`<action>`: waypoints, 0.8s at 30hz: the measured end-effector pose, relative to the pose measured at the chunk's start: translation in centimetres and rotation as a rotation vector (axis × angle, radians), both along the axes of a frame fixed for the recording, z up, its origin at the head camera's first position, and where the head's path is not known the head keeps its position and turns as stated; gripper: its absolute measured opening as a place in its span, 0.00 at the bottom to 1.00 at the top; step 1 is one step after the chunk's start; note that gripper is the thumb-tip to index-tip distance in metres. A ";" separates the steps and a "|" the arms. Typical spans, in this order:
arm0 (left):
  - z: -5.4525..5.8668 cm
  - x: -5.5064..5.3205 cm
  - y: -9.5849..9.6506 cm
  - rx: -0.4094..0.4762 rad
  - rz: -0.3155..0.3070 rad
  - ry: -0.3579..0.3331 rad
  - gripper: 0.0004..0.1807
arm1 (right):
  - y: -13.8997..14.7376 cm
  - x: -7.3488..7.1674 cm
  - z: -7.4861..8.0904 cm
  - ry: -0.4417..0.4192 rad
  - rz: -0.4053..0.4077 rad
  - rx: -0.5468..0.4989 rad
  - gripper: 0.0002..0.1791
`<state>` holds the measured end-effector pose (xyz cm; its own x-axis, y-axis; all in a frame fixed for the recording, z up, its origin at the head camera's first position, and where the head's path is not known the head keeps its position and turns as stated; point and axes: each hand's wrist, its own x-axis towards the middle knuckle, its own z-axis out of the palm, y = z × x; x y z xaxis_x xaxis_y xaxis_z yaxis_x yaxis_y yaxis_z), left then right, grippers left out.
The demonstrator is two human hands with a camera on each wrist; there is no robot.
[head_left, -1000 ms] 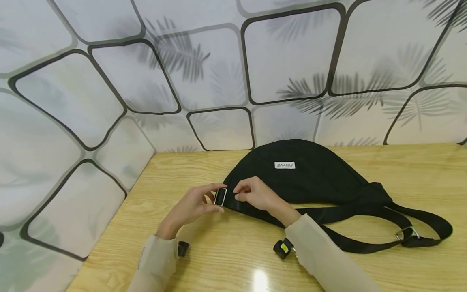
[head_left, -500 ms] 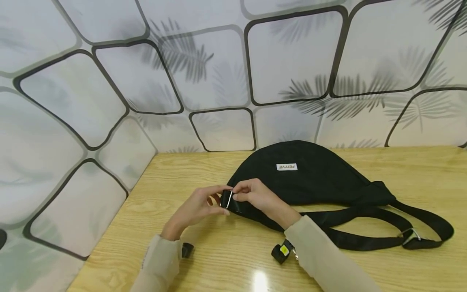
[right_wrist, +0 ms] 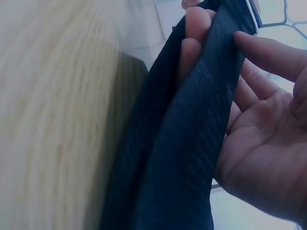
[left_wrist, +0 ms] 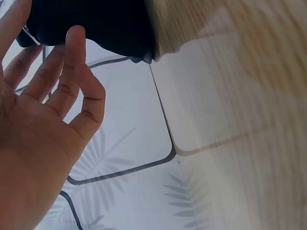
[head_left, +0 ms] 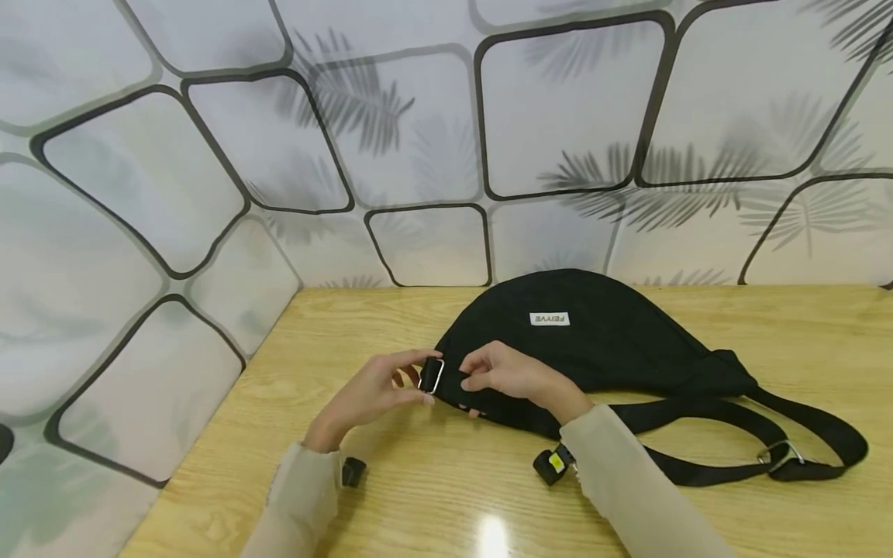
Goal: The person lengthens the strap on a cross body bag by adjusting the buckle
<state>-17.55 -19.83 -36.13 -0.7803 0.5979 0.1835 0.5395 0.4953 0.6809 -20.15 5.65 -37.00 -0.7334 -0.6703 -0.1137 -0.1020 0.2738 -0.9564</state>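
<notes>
Left hand (head_left: 373,387) pinches the buckle (head_left: 440,376); right hand (head_left: 516,373) curls round the strap (right_wrist: 192,120).

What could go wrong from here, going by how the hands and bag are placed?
The left hand holds the metal buckle near its fingertips, so the buckle might slip free.

The right hand grips a black band that looks folded in the right wrist view, so it could bunch or twist near the buckle.

The slack strap loop lies curled at the right end of the bag; a pull might tangle it.
</notes>
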 end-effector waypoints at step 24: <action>0.0 0.1 0.9 0.027 -0.044 -0.030 0.28 | -1.5 0.9 0.2 -0.062 0.026 -0.177 0.07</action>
<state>-17.42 -18.96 -36.14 -0.7586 0.6271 0.1768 0.5398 0.4530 0.7096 -19.27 4.19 -36.79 -0.7111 -0.7022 -0.0367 -0.0466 0.0992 -0.9940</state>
